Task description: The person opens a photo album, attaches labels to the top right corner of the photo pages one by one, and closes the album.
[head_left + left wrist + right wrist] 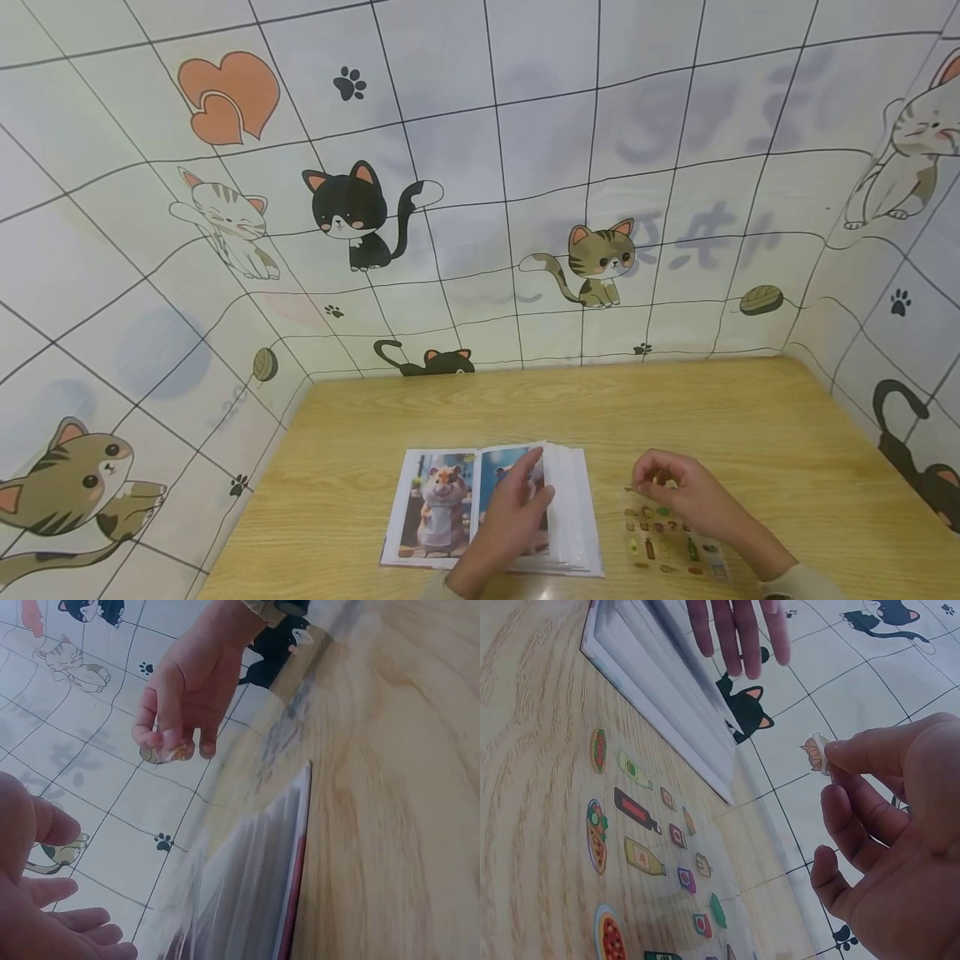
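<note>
My right hand [690, 492] pinches a small sticker [815, 754] between thumb and index finger; it looks tan and white and is partly covered by the fingertips. Below that hand, a transparent sticker sheet [652, 550] printed with bottles, pizzas and other foods lies on the table. My left hand [517, 504], fingers extended and thumb apart, hovers over the right page of an open photo album [587, 533] and holds nothing. On the album's left page is a hamster picture [442, 508] with a white apron. The left hand covers part of the other picture [495, 467].
The album and sheet lie side by side on a wooden table [360, 417]. Loose clear sleeves stand up a little at the album's right side. Behind and on both sides hangs a white gridded sheet [465, 183] printed with cartoon cats.
</note>
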A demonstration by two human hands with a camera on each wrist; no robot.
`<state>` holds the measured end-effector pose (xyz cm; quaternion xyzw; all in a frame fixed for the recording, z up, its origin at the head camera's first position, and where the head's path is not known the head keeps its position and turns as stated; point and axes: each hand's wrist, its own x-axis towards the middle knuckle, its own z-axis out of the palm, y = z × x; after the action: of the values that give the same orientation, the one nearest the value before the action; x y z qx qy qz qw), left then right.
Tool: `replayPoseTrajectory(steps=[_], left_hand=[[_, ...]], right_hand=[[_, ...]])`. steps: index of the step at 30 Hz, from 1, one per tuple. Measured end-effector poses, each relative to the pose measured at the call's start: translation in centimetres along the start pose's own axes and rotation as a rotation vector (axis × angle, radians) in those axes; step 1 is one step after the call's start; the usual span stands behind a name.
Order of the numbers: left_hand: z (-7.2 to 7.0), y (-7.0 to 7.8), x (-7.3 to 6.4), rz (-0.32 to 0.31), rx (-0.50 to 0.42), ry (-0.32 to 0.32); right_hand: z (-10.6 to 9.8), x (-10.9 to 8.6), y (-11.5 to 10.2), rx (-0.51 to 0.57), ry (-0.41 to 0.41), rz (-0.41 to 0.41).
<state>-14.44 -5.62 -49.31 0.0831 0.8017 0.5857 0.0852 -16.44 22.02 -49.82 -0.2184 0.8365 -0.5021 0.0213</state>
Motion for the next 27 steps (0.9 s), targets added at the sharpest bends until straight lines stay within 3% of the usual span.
replayPoseTrajectory(steps=[3,14,24,27], left_hand=[[-0.5,-0.1,-0.3,-0.024,0.095,0.008],[-1.9,-1.5,-0.7,0.173,0.293,-0.011],[-2.2,-2.4,-0.9,0.256,0.456,-0.052],[-2.3,-2.7,-0.9,0.241,0.497,-0.085]], right_hand=[[0.0,0.0,0.0,0.003,-0.002,0.001],[0.3,0.2,-0.1,0.026,-0.014,-0.001],[0.5,0.4,0.0,0.044,-0.029,0.006],[0.6,0.5,0.0,0.051,-0.025,-0.003]])
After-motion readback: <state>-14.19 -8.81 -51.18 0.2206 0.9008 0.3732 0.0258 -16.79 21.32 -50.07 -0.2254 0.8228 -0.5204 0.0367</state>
